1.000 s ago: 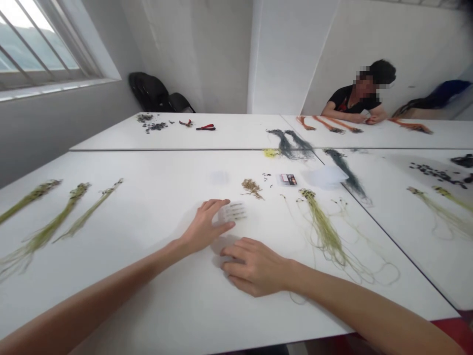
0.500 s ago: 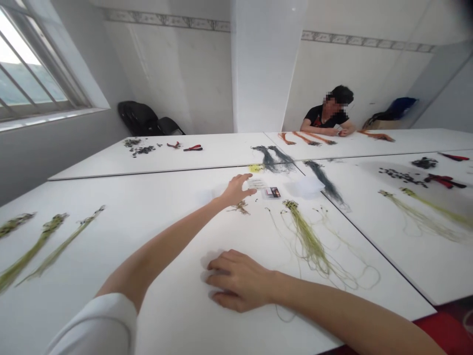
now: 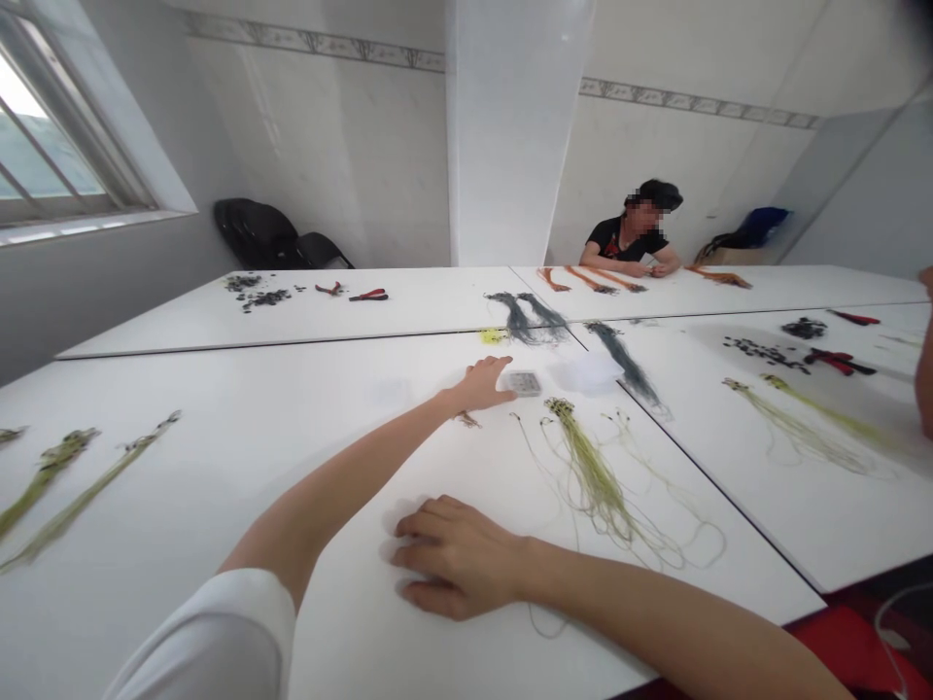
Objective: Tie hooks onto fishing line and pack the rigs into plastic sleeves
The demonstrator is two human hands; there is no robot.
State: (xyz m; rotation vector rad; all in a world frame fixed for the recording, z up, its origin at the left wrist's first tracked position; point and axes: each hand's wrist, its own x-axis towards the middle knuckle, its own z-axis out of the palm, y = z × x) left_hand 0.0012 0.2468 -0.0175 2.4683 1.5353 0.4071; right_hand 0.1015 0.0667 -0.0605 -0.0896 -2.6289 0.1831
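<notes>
I've got left hand (image 3: 479,386) spread wide at the small plastic box (image 3: 526,385), right hand (image 3: 461,559) loosely curled on bench (image 3: 328,379).

Left hand (image 3: 479,385) beside small box (image 3: 526,384), right hand (image 3: 463,557) on table (image 3: 284,408), green strands (image 3: 594,476)

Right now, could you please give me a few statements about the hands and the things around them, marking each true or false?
1. The left hand is at the clear case. True.
2. The right hand grips pliers. False: it lies on the table, with nothing to be seen in it.
3. The yellow pile is under the right hand. False: it lies beyond the left hand, by the dark bundles.
4. Orange bundles lie in front of the co-worker. True.
</notes>
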